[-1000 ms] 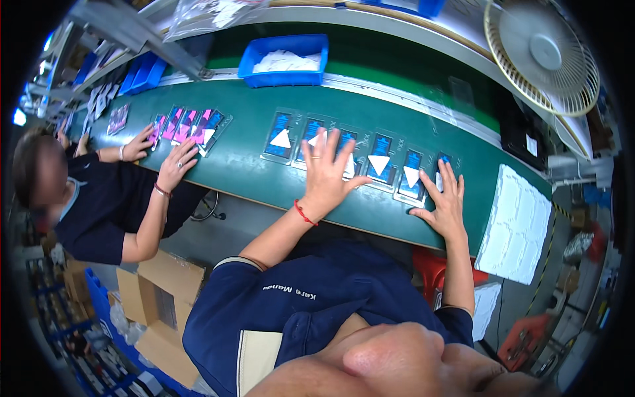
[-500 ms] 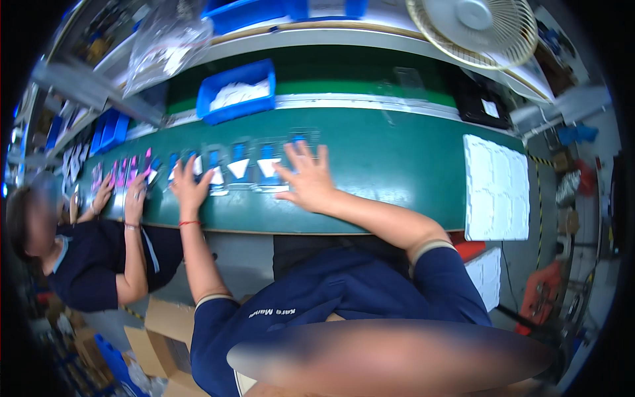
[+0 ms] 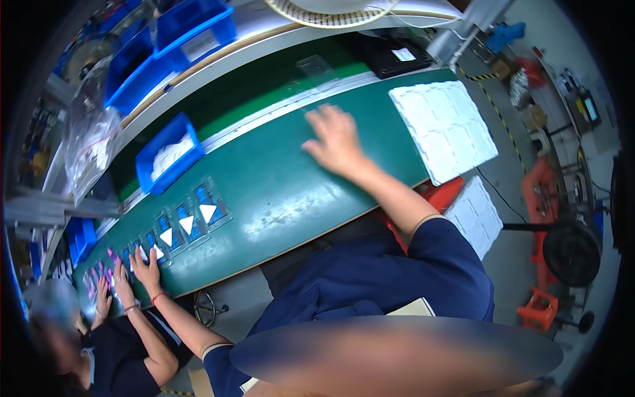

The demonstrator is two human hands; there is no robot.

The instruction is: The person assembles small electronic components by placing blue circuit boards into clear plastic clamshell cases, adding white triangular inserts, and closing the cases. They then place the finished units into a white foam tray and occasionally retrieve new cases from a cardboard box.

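Along the green table (image 3: 278, 192), clear-edged blue packs (image 3: 203, 196) bear white triangles (image 3: 208, 213); both hands (image 3: 147, 271) (image 3: 338, 142) are spread wide.

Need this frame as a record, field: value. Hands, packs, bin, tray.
left hand: fingers spread at the row's left part; contact unclear
right hand: blurred, fingers apart, nothing held, over green table
packs: blue packs in a row, white triangles on several
bin: blue bin, white pieces inside
tray: white moulded tray, table's right end
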